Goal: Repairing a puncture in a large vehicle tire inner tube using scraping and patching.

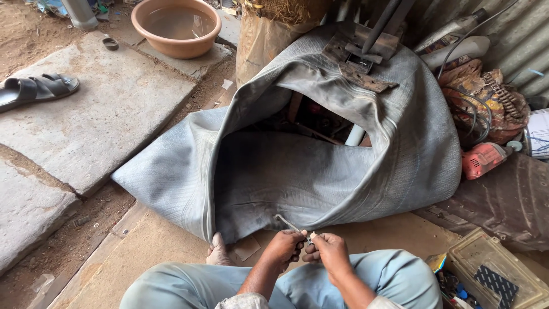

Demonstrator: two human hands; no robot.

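At the near edge of the floor, just before the big grey rubber tube (320, 171), a small metal tool (287, 223) was gripped by the left hand (283, 247), its end pinched by the right hand (327, 249).

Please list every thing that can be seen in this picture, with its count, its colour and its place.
inner tube: one, grey, folded, centre
basin: one, tan, top
sandal: one, dark, left, on stone
stone slabs: two, grey, left
power tool: one, red, right
parts box: one, clear, bottom right
metal tool: one, thin, held in both hands
bare foot: one, on tube edge
left hand: grip on tool
right hand: grip on tool
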